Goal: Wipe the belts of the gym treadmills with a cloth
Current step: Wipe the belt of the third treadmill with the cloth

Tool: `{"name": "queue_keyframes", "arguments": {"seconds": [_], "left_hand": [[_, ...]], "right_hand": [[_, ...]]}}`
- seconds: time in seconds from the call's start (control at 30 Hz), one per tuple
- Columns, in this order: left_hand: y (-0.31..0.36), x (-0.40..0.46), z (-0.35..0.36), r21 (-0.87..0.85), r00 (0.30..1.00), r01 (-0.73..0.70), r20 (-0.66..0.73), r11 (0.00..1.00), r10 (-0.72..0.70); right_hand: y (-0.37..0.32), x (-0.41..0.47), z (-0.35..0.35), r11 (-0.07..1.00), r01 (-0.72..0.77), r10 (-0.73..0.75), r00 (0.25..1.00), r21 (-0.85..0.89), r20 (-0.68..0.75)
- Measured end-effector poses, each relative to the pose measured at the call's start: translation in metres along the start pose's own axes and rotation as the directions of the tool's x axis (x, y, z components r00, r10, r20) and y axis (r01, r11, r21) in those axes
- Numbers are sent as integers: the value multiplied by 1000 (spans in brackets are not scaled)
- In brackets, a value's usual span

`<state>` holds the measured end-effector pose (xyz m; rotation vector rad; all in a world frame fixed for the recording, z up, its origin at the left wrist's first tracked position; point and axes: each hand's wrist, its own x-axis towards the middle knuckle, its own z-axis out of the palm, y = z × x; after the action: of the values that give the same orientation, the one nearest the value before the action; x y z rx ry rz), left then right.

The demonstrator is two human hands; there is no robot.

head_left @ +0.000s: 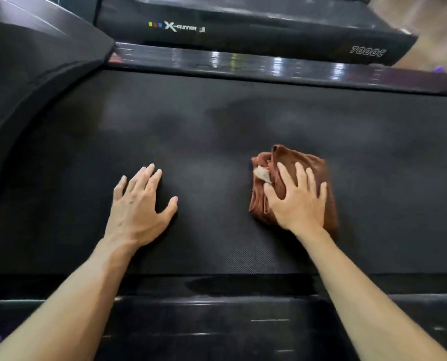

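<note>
A black textured treadmill belt fills the middle of the head view. A folded brown cloth with a small white tag lies on the belt right of centre. My right hand presses flat on the cloth with fingers spread and straight. My left hand rests flat on the bare belt to the left of the cloth, fingers spread, holding nothing. Both forearms reach in from the bottom edge.
A glossy black side rail runs along the belt's far side and another side rail along the near side. The dark motor cover curves at the left. A second treadmill marked X-Runner stands beyond.
</note>
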<state>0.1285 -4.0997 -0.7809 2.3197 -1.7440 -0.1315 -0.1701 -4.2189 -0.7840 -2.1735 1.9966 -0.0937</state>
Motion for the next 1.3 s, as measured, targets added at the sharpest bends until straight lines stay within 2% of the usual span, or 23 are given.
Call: {"name": "queue_keyframes", "arguments": {"seconds": [0.07, 0.1, 0.23, 0.33, 0.4, 0.47, 0.57, 0.63, 0.8, 0.93, 1.0, 1.03, 1.1, 1.2, 1.3], "left_hand": [[33, -13, 7, -44, 997, -71, 15, 996, 72], [49, -20, 12, -61, 995, -96, 25, 994, 98], [80, -41, 32, -52, 997, -74, 27, 996, 75], [79, -40, 33, -36, 999, -48, -1, 998, 48], [79, -39, 34, -29, 999, -42, -10, 999, 41], [79, -39, 35, -14, 999, -45, -16, 999, 45], [82, -38, 37, -12, 999, -38, -19, 999, 38], [83, -36, 38, -6, 999, -38, -20, 999, 37], [83, -36, 38, 37, 999, -36, -2, 999, 36], [84, -37, 39, 47, 1000, -30, 3, 998, 30], [84, -37, 38, 53, 1000, -29, 7, 998, 28], [83, -37, 38, 56, 1000, -30, 10, 998, 30], [83, -37, 37, 62, 999, -36, 8, 997, 35], [83, -37, 38, 57, 999, -42, 1, 997, 42], [83, -36, 39, 39, 999, -42, 2, 998, 42]], "right_hand": [[12, 23, -6, 989, -145, 145, 989, 4, -7], [11, 37, -7, 989, -148, 148, 989, 4, -3], [1, 60, -8, 1000, 9, -8, 999, -19, 43], [9, 6, -5, 983, 180, -179, 983, -24, 35], [25, -45, -5, 974, 226, -225, 974, -22, 32], [50, -79, -7, 992, 111, -108, 993, -54, 48], [83, -73, -13, 981, -174, 176, 984, -89, 15], [86, -42, -16, 971, -219, 221, 975, -93, 10], [59, 18, -14, 992, -46, 51, 998, -116, 36], [54, -37, -13, 973, 218, -212, 974, -71, 78], [77, -72, -13, 956, 285, -278, 956, -73, 98], [93, -81, -13, 963, 255, -247, 965, -92, 93], [121, -77, -18, 987, 86, -79, 995, -132, 62], [121, -27, -25, 979, -128, 138, 989, -159, 51], [90, 28, -26, 980, -140, 146, 989, -139, 35]]}}
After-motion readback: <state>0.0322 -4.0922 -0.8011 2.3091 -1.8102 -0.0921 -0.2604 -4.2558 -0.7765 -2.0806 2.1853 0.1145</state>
